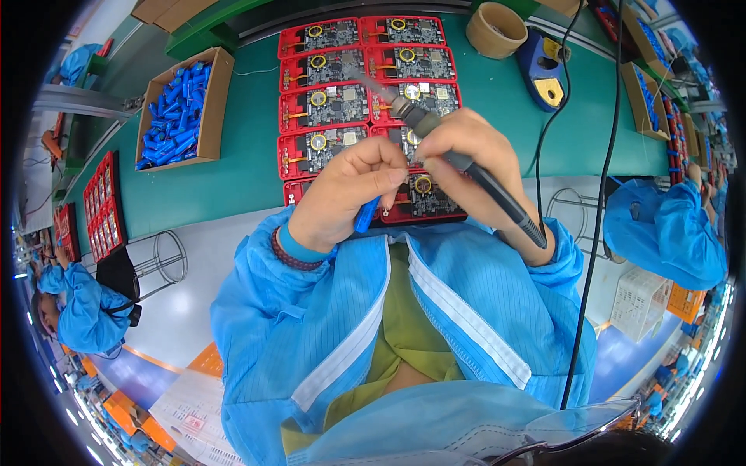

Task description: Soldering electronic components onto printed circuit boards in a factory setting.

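My left hand (336, 196) is closed, its thumb and fingers pinched on a small blue cylindrical battery (367, 215) that pokes out below them. Between the fingers of my right hand (488, 159) is a soldering iron (501, 200), its tip pointing up and left over the boards. Both hands are close together above the nearest part of a two-column block of red housings (322, 66). Each housing holds a dark circuit board with a round, yellow-ringed part. My hands and sleeves cover portions of the nearer housings.
An open cardboard box (215, 116) of blue batteries stands left on the green table (249, 147). At the back right are a tan bowl (497, 29) and a blue iron stand (538, 68) with a yellow sponge. A black cable (594, 241) hangs at right. Co-workers sit on both sides.
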Motion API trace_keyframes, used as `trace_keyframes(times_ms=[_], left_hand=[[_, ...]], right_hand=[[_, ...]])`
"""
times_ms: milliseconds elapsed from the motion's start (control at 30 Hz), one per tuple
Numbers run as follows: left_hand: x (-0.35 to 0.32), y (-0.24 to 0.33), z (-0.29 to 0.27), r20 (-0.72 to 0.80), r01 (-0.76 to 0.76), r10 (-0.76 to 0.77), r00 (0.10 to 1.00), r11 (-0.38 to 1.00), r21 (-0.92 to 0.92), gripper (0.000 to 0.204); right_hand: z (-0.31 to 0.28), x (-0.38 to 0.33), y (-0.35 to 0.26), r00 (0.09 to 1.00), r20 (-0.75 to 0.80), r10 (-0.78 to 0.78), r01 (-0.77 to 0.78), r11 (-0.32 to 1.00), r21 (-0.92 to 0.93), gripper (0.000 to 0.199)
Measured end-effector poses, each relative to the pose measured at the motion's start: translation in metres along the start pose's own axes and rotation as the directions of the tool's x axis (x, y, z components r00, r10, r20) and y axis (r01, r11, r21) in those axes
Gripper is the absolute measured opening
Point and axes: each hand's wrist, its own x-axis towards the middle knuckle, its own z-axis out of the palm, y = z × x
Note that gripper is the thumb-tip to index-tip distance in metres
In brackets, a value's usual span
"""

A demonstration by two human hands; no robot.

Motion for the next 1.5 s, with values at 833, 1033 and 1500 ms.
trace_keyframes(times_ms=[833,1033,1500], left_hand=[[-0.019,0.038,-0.006,-0.315,-0.302,0.736,0.600,0.572,0.762,0.004],[-0.029,0.024,-0.022,-0.289,-0.270,0.692,0.662,0.579,0.769,0.003],[-0.080,0.015,-0.063,-0.356,0.036,0.680,0.641,0.437,0.899,0.002]], right_hand=[[-0.056,0.018,0.027,0.945,-0.287,-0.159,-0.011,0.858,-0.513,0.030],[-0.138,0.122,0.087,0.786,-0.580,-0.212,-0.129,0.862,-0.490,0.019],[-0.107,0.085,0.053,0.822,-0.555,0.128,-0.186,0.981,-0.049,0.025]])
